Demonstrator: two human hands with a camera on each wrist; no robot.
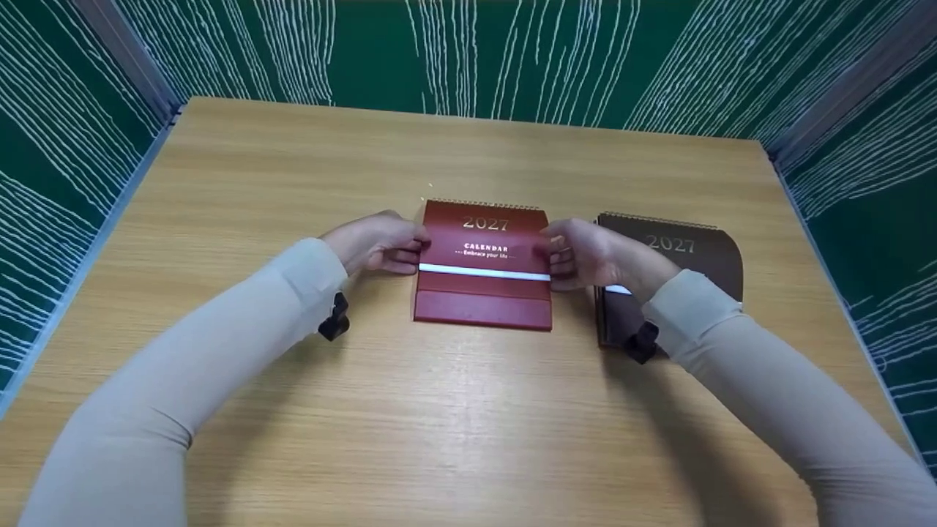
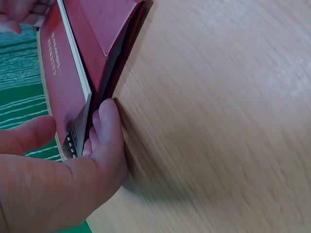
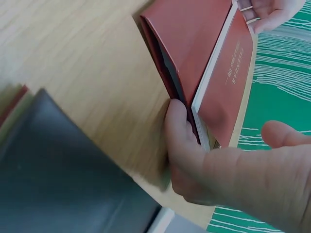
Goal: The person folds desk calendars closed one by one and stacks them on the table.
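A red desk calendar marked 2027 stands like a low tent on the wooden table, its wire binding at the far edge and a white band across its cover. At its left side my left hand holds it, fingers at the side edge. My right hand holds the opposite side the same way. In the left wrist view the fingers reach into the calendar's side while the thumb stands out before the cover. The right wrist view shows fingers at the other side edge.
A dark brown 2027 calendar stands to the right, partly hidden by my right forearm. The wooden table is bounded at the back and sides by green panels with white streaks.
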